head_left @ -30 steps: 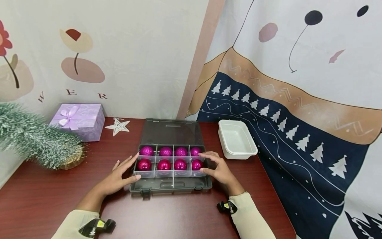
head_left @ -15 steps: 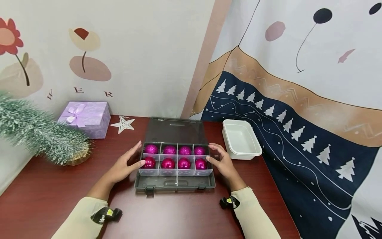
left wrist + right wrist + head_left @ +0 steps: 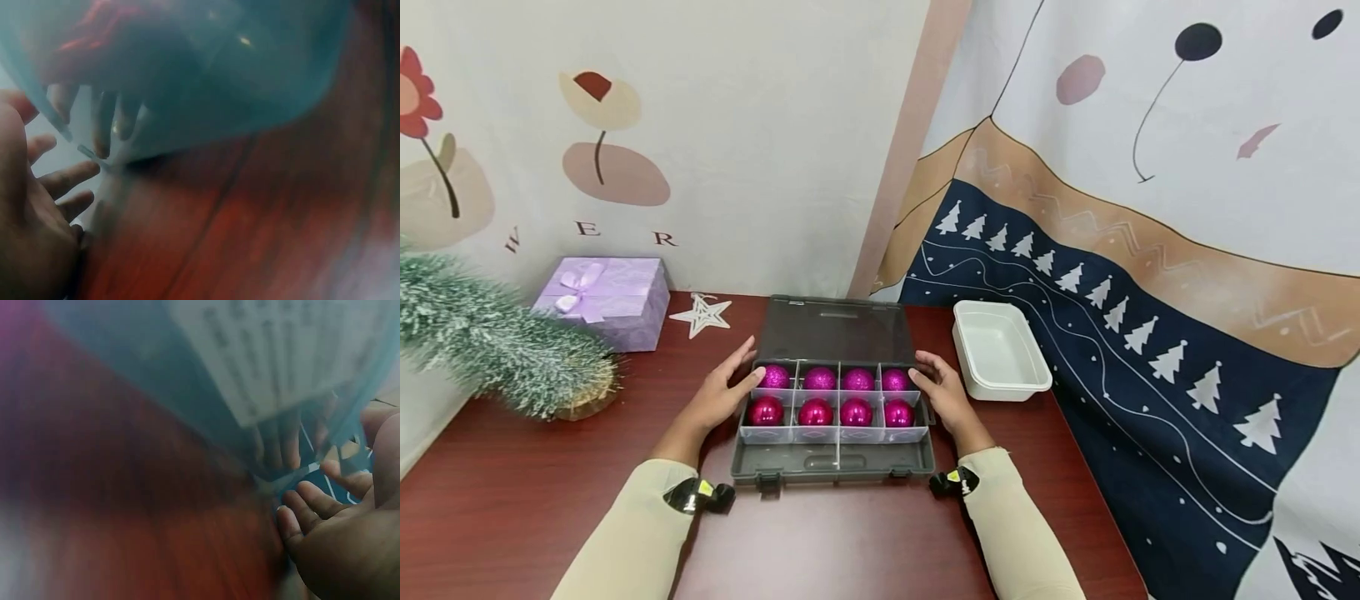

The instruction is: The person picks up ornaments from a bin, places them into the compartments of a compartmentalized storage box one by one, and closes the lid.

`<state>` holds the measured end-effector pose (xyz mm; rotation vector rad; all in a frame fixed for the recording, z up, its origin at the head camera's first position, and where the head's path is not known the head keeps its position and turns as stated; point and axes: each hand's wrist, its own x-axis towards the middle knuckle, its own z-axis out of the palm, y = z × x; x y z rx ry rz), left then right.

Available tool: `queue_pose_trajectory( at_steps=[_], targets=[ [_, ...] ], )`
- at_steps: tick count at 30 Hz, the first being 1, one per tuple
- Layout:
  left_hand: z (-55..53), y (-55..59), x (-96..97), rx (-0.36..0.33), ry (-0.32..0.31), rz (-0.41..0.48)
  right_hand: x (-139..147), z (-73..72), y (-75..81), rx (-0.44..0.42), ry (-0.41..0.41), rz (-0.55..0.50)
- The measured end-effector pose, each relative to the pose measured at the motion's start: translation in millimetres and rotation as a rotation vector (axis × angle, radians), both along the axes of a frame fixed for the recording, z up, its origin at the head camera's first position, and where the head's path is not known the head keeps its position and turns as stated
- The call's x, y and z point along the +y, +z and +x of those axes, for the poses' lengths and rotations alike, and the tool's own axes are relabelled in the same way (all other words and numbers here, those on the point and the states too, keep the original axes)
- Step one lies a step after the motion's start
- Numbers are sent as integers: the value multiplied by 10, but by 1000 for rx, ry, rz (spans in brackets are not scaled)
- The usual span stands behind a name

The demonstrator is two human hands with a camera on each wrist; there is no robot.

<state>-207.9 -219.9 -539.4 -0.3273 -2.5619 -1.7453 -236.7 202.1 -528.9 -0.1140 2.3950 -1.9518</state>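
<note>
A smoky see-through compartment box (image 3: 880, 457) lies on the table with its lid (image 3: 835, 329) folded back toward the wall. Shiny magenta baubles fill two rows of its compartments: glittery ones (image 3: 819, 378) at the back, smooth ones (image 3: 815, 412) in front. My left hand (image 3: 718, 396) is at the box's left side, thumb at the rim beside a back-row bauble and fingers extended along the outside. Mirroring it, my right hand (image 3: 949, 398) is at the right side, thumb at the rim. Both wrist views show loosely straight fingers (image 3: 69, 179) beside the box wall (image 3: 156, 356).
A white plastic tub (image 3: 1003, 392) stands to the right of the box. At the left are a lilac gift box (image 3: 640, 312), a white star ornament (image 3: 700, 316) and a frosted miniature tree (image 3: 512, 350) leaning over the table. The wall and a printed cloth bound the back and right.
Both hands have slid farther back along the box's sides, toward the lid hinge. The thumbs have moved from the front-row baubles to the back row. Box and baubles look unchanged; the camera view shifted slightly.
</note>
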Motion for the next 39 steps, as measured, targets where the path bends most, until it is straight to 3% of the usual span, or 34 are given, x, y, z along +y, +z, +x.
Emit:
queue_pose_trajectory(
  at_steps=[7,13,20,24,33,39],
  targets=[
    [1,-12,21,-15,33,-16,-93,-42,-79,-22,-35,7],
    [50,-25,-10,-53,15,-78,-101,4,-98,-23,-18,33],
    [64,-49,-1,-35,3,16,-53,33,-110,7,10,26],
    [14,-44,1,-25,4,4,-27,6,-86,4,22,44],
    [15,-14,-2,-19,-18,45,-9,1,-50,-13,54,70],
    [36,-10,11,-10,-13,76,-13,17,-50,-3,57,16]
  ],
)
